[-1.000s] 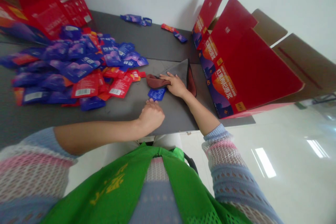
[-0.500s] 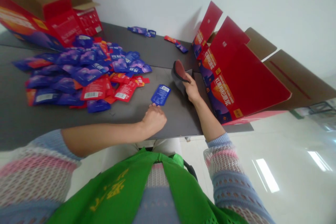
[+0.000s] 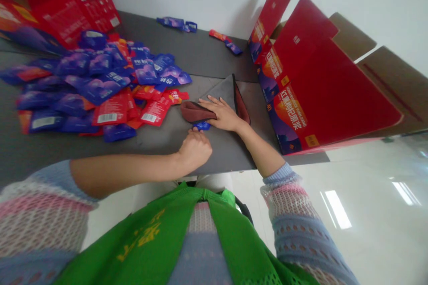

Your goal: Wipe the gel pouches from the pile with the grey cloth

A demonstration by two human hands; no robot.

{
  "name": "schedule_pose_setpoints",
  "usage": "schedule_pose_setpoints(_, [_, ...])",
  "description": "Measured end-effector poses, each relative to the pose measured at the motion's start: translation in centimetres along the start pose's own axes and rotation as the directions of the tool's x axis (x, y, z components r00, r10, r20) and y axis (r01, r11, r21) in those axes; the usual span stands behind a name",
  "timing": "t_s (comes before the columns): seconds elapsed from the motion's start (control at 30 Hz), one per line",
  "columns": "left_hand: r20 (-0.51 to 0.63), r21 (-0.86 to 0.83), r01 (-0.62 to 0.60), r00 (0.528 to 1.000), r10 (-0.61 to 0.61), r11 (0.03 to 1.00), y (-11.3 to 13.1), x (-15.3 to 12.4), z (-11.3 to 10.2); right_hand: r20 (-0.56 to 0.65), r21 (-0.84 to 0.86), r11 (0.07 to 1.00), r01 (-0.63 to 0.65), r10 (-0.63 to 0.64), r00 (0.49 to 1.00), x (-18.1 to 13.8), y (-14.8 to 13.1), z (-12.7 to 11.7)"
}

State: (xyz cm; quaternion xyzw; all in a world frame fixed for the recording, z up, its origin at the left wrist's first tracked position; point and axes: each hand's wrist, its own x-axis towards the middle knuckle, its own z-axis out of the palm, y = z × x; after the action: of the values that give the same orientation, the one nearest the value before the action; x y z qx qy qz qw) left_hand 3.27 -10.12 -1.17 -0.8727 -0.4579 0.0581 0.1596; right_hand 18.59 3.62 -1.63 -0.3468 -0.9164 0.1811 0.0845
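On the grey table, a blue pouch (image 3: pixel 202 126) lies mostly hidden beneath a folded grey and brown cloth (image 3: pixel 224 90). My left hand (image 3: pixel 195 148) is closed at the pouch's near end, pinching its edge. Flat on top of the cloth rests my right hand (image 3: pixel 222 112), its fingers stretched out and pointing left, pressing the cloth over the pouch. To the left spreads a heap of blue pouches (image 3: pixel 103 87) mixed with red pouches (image 3: pixel 112 109), several with white barcode labels.
A tall open red carton (image 3: pixel 321 80) stands along the table's right side, flaps up. Another open red carton (image 3: pixel 56 4) is at the back left. Near the wall lie a few blue pouches (image 3: pixel 175 22) and a red-and-blue pair (image 3: pixel 225 41).
My right hand has moved left with the cloth and laid it over the blue pouch, its fingers now flat. My left hand keeps its place at the pouch's end.
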Motion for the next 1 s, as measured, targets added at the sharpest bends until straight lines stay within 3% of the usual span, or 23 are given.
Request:
schedule_pose_setpoints(0.13, [-0.024, 0.039, 0.008, 1.000, -0.008, 0.999, 0.1, -0.1, 0.4, -0.064, -0.028, 0.985, -0.173, 0.171, 0.983, 0.6, 1.5, 0.0])
schedule_pose_setpoints(0.27, [-0.040, 0.010, 0.031, 0.999, -0.031, 0.999, 0.1, -0.2, 0.5, -0.230, -0.002, 0.969, -0.248, 0.241, 0.943, 0.4, 3.4, 0.2])
schedule_pose_setpoints(0.33, [-0.034, -0.003, 0.033, 0.999, -0.033, 0.999, 0.0, -0.2, 0.3, -0.341, 0.043, 0.965, -0.259, 0.258, 0.904, 0.0, 4.1, 0.2])
schedule_pose_setpoints(0.47, [-0.020, 0.010, 0.015, 1.000, -0.015, 1.000, -0.2, -0.2, 0.1, -0.549, 0.127, 0.939, -0.319, 0.335, 0.766, -0.9, 4.6, -0.4])
schedule_pose_setpoints(0.53, [-0.032, 0.015, 0.011, 0.999, -0.010, 1.000, -0.3, -0.2, 0.2, -0.575, 0.161, 0.941, -0.297, 0.334, 0.747, -1.5, 4.2, -1.0])
schedule_pose_setpoints(0.6, [-0.054, 0.015, 0.009, 0.999, -0.008, 1.000, -0.4, -0.2, 0.2, -0.553, 0.182, 0.955, -0.235, 0.297, 0.779, -2.0, 3.3, -1.5])
schedule_pose_setpoints(0.67, [-0.071, 0.006, 0.009, 0.997, -0.008, 1.000, -0.4, -0.2, 0.2, -0.488, 0.181, 0.971, -0.157, 0.227, 0.843, -2.3, 1.9, -1.7])
schedule_pose_setpoints(0.8, [-0.046, -0.079, -0.004, 0.999, 0.000, 0.997, -0.6, 0.0, -0.2, -0.198, 0.132, 0.991, 0.037, -0.011, 0.980, -2.2, -1.3, -0.7])
schedule_pose_setpoints(0.9, [-0.006, -0.143, 0.003, 1.000, -0.004, 0.990, -0.7, 0.0, -0.5, -0.007, 0.087, 0.991, 0.099, -0.099, 0.995, -1.7, -2.5, 0.4])
schedule_pose_setpoints(1.0, [0.008, -0.153, 0.010, 1.000, -0.009, 0.988, -0.7, 0.1, -0.6, 0.023, 0.072, 0.992, 0.100, -0.101, 0.995, -1.1, -2.3, 0.8])
